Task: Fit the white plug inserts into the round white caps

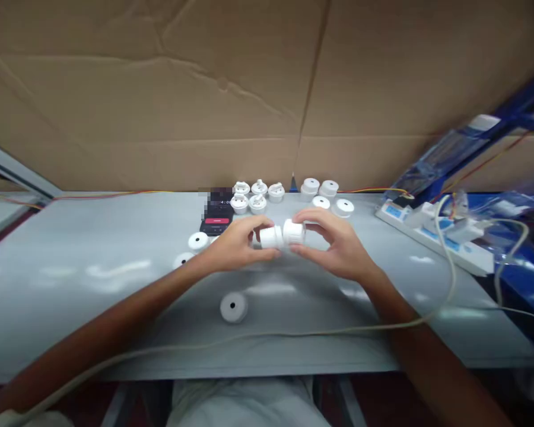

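Observation:
My left hand grips a white ribbed cylindrical plastic part between thumb and fingers. Facing it, my right hand holds a white round cap. The two parts are end to end above the table; whether they touch is hard to tell. In front of my hands, a white round piece with a dark centre hole lies on the table. Beside my left forearm are similar white pieces, partly covered by the arm. Behind my hands stand several white round parts with raised tops.
A phone lies behind my left hand. More white caps stand at the back right. A power strip with plugs sits on the right. A pale cable crosses the front of the grey table. Cardboard walls the back.

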Demonstrator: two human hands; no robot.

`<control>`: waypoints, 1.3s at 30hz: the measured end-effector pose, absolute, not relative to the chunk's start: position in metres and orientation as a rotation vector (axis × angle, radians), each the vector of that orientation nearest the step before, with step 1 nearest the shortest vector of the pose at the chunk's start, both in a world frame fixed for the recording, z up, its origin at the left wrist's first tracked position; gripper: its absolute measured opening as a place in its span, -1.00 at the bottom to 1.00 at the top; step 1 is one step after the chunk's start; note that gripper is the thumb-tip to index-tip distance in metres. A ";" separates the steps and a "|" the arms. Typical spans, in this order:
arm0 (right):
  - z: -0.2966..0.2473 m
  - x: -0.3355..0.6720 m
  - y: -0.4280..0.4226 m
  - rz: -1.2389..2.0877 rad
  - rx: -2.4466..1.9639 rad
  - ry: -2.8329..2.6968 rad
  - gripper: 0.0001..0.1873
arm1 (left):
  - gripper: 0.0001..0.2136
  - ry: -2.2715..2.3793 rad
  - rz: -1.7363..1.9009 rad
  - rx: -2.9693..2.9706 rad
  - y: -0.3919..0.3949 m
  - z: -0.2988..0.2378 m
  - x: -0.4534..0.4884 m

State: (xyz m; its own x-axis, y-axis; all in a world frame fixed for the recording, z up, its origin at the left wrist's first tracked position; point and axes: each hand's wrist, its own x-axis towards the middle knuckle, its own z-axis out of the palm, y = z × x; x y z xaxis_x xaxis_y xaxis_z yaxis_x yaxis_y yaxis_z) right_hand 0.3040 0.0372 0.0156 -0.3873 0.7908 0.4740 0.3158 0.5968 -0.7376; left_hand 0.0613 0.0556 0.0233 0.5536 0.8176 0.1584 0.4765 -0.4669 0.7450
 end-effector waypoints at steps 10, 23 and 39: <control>0.002 0.271 0.014 0.873 -0.663 -2.012 -0.52 | -0.68 0.972 0.794 1.586 0.006 0.011 0.026; 0.007 0.269 0.004 0.721 -0.706 -2.120 -0.49 | -0.69 0.969 0.711 1.414 0.001 0.015 0.028; 0.001 0.252 0.010 1.654 -1.119 -1.364 -0.55 | -0.61 0.956 0.893 1.668 -0.003 0.011 0.027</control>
